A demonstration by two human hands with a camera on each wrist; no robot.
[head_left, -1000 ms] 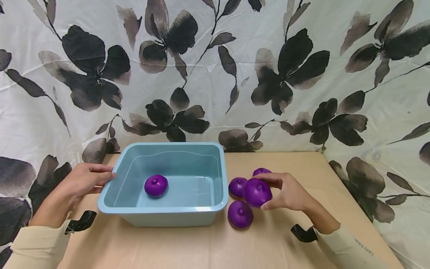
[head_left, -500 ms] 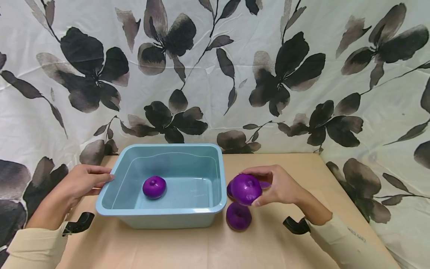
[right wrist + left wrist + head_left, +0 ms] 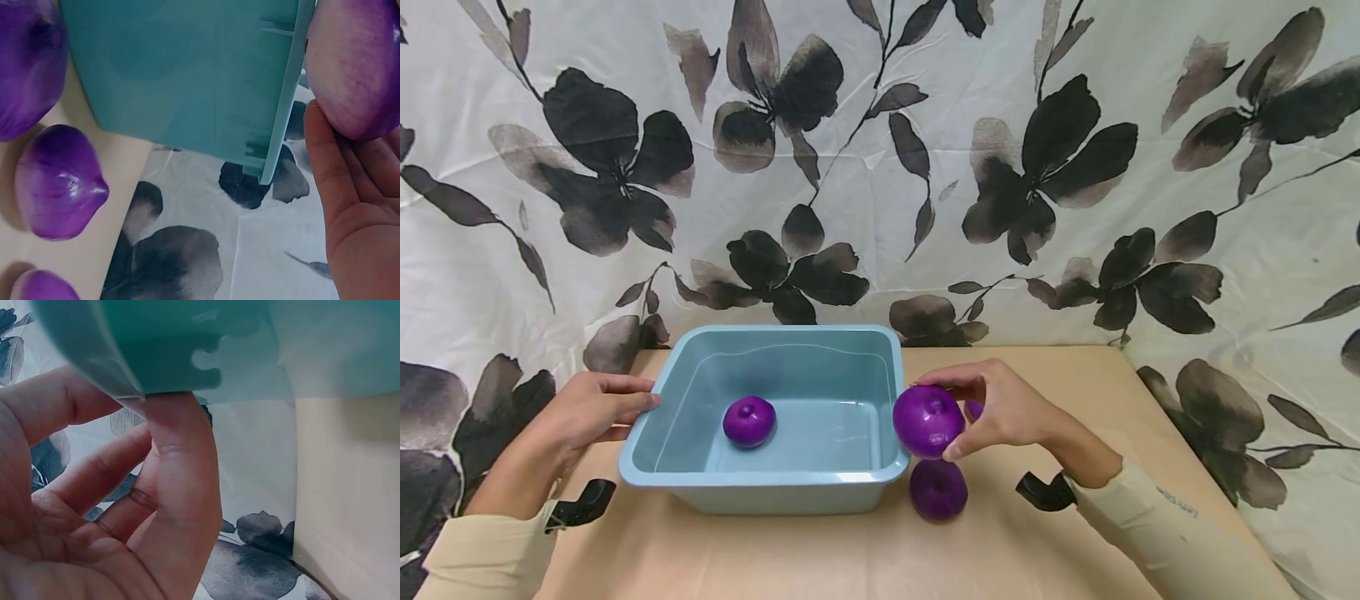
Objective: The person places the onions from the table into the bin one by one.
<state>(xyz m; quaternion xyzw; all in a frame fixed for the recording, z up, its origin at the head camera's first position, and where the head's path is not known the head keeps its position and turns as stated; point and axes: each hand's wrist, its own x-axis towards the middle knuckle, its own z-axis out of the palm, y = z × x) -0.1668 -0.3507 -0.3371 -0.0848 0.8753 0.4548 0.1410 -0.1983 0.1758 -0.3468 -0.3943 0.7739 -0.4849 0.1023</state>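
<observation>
A light blue plastic basin (image 3: 760,480) sits on the table, with one purple onion (image 3: 749,422) on its floor, left of the middle. My left hand (image 3: 583,415) pinches the basin's left rim between thumb and fingers, as the left wrist view also shows. My right hand (image 3: 1011,408) holds another purple onion (image 3: 928,422) by thumb and fingertips, at the height of the basin's right rim. Below it a purple onion (image 3: 938,492) rests on the table beside the basin. In the right wrist view the held onion (image 3: 356,69) appears beyond the rim's edge, above the fingers.
More onions lie right of the basin; one onion (image 3: 973,409) is mostly hidden behind my right hand, and the right wrist view shows another onion (image 3: 61,181) on the table. A floral cloth (image 3: 865,192) hangs behind the wooden table (image 3: 1060,533).
My right hand has lifted the onion from among the others and carried it left to the basin's right rim. The left hand stays on the left rim.
</observation>
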